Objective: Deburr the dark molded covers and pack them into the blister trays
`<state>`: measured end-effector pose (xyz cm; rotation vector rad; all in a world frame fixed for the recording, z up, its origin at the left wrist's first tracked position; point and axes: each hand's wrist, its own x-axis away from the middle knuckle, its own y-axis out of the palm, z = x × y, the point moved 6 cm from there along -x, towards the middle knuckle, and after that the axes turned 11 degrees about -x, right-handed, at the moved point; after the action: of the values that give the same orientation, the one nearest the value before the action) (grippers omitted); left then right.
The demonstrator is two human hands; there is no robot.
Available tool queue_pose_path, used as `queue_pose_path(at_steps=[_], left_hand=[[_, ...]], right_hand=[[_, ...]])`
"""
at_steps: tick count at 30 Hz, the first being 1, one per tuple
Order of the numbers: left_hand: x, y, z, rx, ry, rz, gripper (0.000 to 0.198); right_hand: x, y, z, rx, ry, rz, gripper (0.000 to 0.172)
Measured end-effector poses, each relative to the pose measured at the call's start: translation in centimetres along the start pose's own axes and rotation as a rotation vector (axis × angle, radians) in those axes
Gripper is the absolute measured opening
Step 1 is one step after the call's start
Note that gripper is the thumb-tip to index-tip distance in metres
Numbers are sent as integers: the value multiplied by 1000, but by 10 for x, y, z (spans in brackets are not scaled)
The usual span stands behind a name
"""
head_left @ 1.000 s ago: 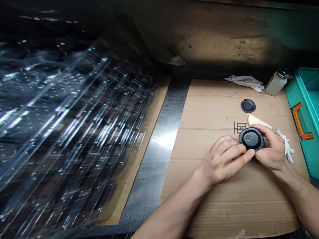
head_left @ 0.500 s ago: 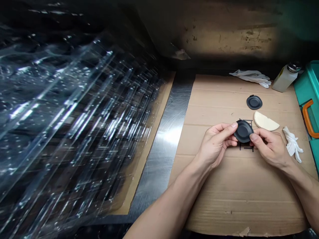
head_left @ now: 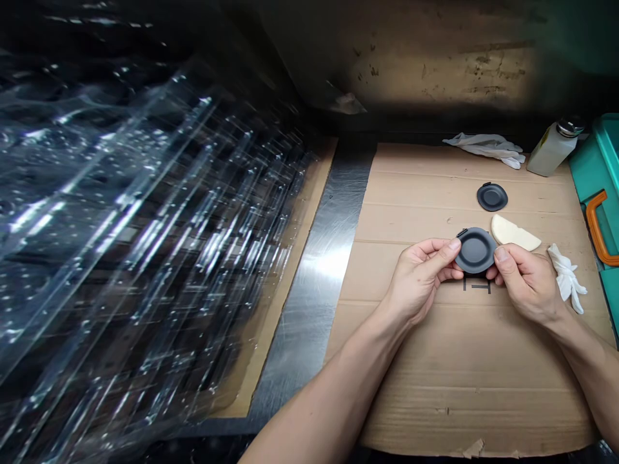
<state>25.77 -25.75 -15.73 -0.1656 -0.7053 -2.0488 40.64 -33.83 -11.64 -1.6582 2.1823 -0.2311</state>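
Between my two hands is a small black plastic cap (head_left: 476, 250), roundish with a sunken middle and a little tab on its upper left edge. My left hand (head_left: 423, 274) pinches its left edge, thumb on top. At the right edge, the thumb and fingers of my right hand (head_left: 527, 281) grip it too. The cap is held above the cardboard, its dished face turned up toward me. A second black cap (head_left: 492, 197) of the same shape lies on the cardboard farther back. Just behind my right hand rests a cream half-round pad (head_left: 514, 233).
Cardboard (head_left: 416, 374) covers the worktop. Stacked clear plastic trays (head_left: 145, 238) fill the left side, beside a bare metal strip (head_left: 314, 283). Along the back and right are a white glove (head_left: 488, 148), a bottle (head_left: 551, 151), a knotted white cloth (head_left: 568, 277) and a teal box (head_left: 592, 154) with an orange latch.
The cap has been tilted so its dished face shows more fully, and it has shifted slightly right. My right hand has moved a little right with its edge.
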Motion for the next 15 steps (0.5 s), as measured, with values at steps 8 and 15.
queue_pose_path(at_steps=[8,15], left_hand=[[-1,0,-1,-5,-17,11,41],[-2,-3,0,-101,50,63,41]], right_hand=[[0,0,-5,32,-48,8,38],[-2,-12,-4,231,-173,111,30]])
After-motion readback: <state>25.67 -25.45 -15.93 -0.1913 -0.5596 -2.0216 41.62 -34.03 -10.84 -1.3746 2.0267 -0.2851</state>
